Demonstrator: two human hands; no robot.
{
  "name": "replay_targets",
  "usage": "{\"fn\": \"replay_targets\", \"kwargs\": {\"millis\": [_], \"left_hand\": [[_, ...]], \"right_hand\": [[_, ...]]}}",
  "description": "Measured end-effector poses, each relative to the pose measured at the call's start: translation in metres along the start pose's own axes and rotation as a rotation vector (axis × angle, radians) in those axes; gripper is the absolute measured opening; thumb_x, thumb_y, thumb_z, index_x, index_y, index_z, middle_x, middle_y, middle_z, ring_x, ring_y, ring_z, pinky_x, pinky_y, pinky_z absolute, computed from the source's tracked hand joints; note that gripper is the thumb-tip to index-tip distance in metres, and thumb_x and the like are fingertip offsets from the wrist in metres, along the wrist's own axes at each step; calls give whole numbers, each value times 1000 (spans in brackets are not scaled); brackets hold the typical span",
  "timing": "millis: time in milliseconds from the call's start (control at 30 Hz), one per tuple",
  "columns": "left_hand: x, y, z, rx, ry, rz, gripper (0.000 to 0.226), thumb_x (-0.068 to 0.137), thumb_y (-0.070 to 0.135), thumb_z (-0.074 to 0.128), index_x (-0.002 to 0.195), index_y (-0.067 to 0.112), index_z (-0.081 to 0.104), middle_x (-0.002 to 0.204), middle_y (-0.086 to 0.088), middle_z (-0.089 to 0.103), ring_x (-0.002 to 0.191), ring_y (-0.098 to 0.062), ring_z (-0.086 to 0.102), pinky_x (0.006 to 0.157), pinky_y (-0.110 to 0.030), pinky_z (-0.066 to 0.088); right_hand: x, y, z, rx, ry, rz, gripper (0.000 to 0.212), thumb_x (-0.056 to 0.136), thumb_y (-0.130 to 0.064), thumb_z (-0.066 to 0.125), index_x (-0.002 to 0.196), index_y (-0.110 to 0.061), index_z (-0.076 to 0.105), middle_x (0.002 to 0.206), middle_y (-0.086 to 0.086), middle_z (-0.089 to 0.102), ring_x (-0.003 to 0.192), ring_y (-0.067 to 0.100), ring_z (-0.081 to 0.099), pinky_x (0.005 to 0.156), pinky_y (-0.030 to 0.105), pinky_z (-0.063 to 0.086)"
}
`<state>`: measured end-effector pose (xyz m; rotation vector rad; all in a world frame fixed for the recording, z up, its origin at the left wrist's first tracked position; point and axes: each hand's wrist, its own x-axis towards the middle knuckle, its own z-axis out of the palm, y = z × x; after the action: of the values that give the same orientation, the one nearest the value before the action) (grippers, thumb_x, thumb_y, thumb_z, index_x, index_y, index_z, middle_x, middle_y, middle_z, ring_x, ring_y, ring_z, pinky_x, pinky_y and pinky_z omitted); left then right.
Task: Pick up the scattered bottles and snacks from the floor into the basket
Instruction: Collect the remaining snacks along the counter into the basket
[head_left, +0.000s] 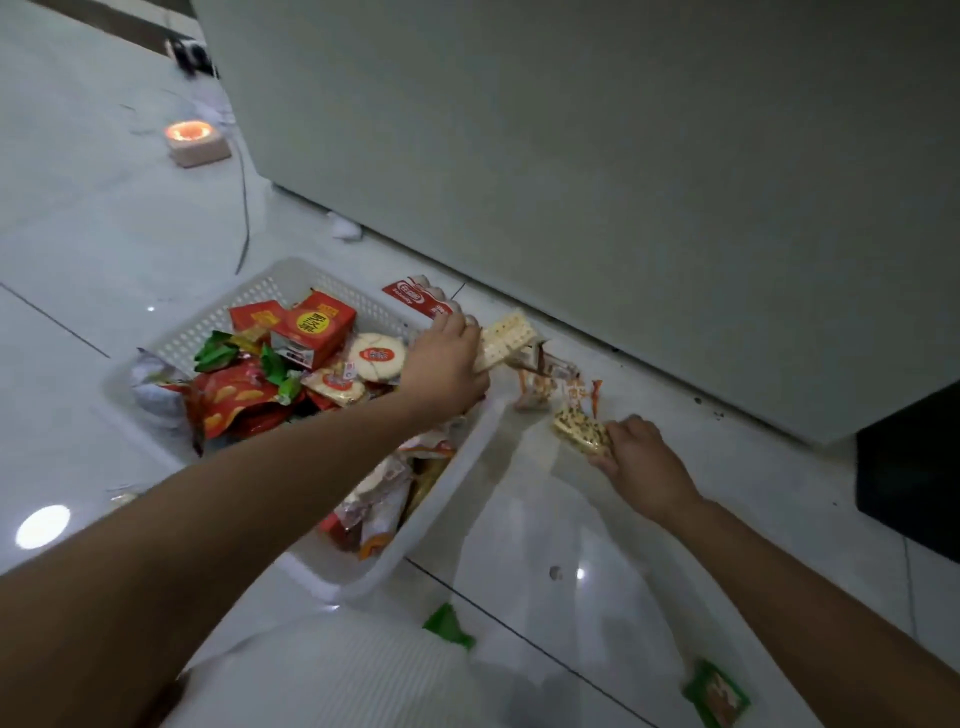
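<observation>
White perforated plastic forms the basket (270, 291), standing on the tiled floor (597, 519) and already heaped with snack packets. The left hand (441, 366) reaches across its far rim, fingers closed on a clear-wrapped cracker pack (506, 338). The right hand (641, 460) lies low on the floor beside the basket, fingers pinching a seeded snack bar (579, 432). Orange-trimmed wrappers (550, 384) and a red-and-white packet (418, 299) lie loose nearby; two green packets (717, 693) lie nearer the person.

Risks: the slick wrap could slip from the left grip; the heap may shed packets over the rim; the green packets may be overlooked.

Labelling: red boxes carry yellow roundels with characters, not legible. No bottles in view.
</observation>
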<state>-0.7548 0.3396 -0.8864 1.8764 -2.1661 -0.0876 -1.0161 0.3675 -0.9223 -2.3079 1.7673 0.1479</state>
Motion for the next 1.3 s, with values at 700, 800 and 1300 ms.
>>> {"fn": "replay_targets", "kwargs": {"millis": [700,800,1300], "left_hand": [[-38,-102,-11,22,-266,-274,74,95,59,23,152,22,-8,160,-2,-13,146,-21,-15,118,-41,-3],[-11,-84,1,6,-279,-175,74,96,58,24,151,22,-9,159,-3,-15,145,-21,-17,116,-39,-7],[134,-8,96,69,-554,122,100,87,48,58,150,19,-13,158,-6,-21,145,-27,-16,117,-46,-2]], "right_hand": [[91,-84,-10,87,41,-12,56,100,-43,29,148,-15,20,153,14,24,139,32,24,113,44,25],[93,-56,0,101,-3,117,58,100,-42,28,150,-16,14,156,12,18,143,30,18,115,46,21],[139,-14,65,13,49,74,90,82,-75,29,150,-27,-5,160,7,-5,147,24,-4,112,45,-19]]}}
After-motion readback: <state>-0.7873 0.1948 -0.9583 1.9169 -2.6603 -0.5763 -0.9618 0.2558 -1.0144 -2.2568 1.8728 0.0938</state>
